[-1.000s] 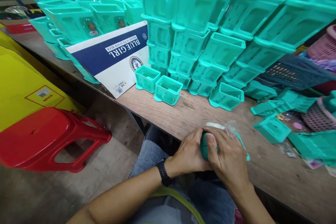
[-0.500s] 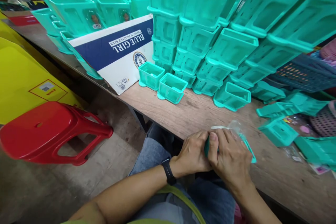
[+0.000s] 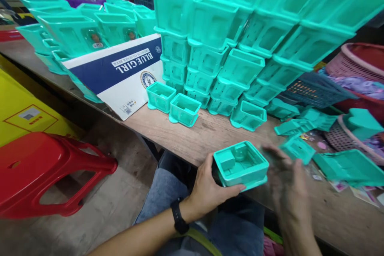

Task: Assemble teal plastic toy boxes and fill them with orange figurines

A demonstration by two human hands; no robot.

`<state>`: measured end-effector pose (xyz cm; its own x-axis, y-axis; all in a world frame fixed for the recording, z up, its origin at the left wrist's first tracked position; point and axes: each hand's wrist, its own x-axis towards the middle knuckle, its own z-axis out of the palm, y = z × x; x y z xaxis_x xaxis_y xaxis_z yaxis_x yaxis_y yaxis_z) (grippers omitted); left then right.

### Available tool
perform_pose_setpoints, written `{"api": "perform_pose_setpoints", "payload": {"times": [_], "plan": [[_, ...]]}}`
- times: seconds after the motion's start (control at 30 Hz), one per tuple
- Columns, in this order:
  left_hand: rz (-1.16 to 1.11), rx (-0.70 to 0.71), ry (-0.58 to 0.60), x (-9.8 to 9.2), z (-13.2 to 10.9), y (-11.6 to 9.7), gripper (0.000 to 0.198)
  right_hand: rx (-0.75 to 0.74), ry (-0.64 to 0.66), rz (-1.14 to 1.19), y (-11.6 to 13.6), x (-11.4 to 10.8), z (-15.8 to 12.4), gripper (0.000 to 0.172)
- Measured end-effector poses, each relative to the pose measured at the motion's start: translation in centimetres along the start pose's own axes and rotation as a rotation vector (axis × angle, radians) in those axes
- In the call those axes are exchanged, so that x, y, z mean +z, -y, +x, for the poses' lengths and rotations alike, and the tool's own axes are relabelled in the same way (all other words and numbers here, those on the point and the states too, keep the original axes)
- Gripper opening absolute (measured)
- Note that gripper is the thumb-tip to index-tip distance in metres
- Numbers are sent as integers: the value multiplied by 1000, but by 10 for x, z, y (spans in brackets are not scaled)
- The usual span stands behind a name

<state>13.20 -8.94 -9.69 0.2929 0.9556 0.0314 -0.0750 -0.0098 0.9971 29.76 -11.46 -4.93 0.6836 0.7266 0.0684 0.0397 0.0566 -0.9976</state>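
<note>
Left hand (image 3: 210,190) grips a teal plastic tray (image 3: 241,164); right hand (image 3: 288,186) blurred, fingers spread.
Stacked teal trays (image 3: 228,40) fill the upper frame; cardboard box (image 3: 120,70) left of centre.

Right hand (image 3: 285,182) motion-blurred, fingers indistinct. Left hand (image 3: 210,190) palm hidden under teal tray (image 3: 241,164). Stacked teal trays (image 3: 255,16) cut off at top edge; red stool (image 3: 45,172) cut at left.

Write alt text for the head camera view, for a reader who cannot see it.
A person's left hand holds a teal plastic box over the edge of a wooden table, while the blurred right hand hovers open beside it. Stacks of teal boxes fill the table behind.
</note>
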Motion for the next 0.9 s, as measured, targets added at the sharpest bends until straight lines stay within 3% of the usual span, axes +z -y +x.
{"api": "perform_pose_setpoints", "payload": {"times": [0.1,0.2,0.43,0.57,0.67,0.8,0.9], "plan": [[-223,-76,-5,10,-7,1,72,352,9,236,-17,7,-2,58],[-265,-61,41,14,-11,3,73,424,-10,397,-15,18,-10,58],[-73,-44,113,7,-9,1,71,250,76,526,20,22,-23,69],[47,-7,133,-3,-7,-4,101,172,29,441,11,17,-21,59],[208,142,157,-12,3,-24,117,23,68,259,1,10,-18,53],[223,346,354,-16,24,-55,86,-125,235,28,-6,3,-19,54],[241,386,389,-11,29,-62,77,-104,282,-3,-8,0,-22,60]]}}
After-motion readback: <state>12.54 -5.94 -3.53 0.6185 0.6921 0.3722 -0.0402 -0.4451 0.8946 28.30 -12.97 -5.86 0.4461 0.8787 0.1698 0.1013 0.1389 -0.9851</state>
